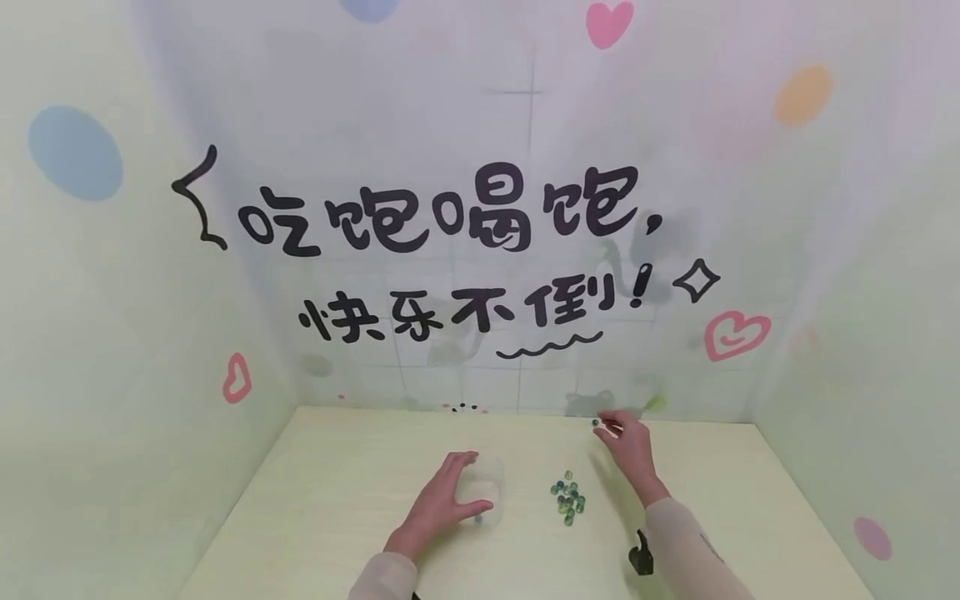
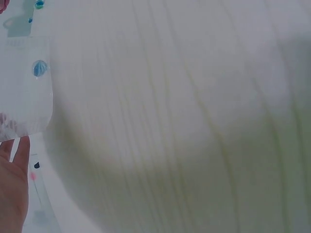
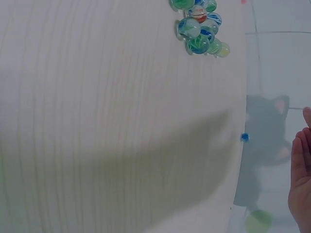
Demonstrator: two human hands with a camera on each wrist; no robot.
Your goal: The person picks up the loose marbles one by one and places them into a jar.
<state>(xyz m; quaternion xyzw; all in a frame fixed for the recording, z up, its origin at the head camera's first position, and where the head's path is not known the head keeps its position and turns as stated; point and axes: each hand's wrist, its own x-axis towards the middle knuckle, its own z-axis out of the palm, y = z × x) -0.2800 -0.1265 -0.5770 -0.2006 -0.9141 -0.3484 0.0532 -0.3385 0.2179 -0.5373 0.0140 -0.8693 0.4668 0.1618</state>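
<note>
My left hand [image 1: 437,504] grips a clear plastic container [image 1: 491,473], thumb on the near side and fingers on the far side. One blue marble [image 2: 40,68] shows in the container in the left wrist view. My right hand [image 1: 632,448] is near the table's back edge, its thumb and fingers parted. A small blue marble [image 3: 245,137] is at that edge, apart from the fingers in the right wrist view. Between the hands lies a cluster of several green and blue glass marbles [image 1: 567,502], one with red swirls [image 3: 198,14].
The pale wood-grain table [image 1: 300,508] meets a printed back wall [image 1: 450,367] with black lettering. Side walls [image 1: 847,400] close in the left and right. A black strap piece [image 1: 641,557] hangs at the right sleeve.
</note>
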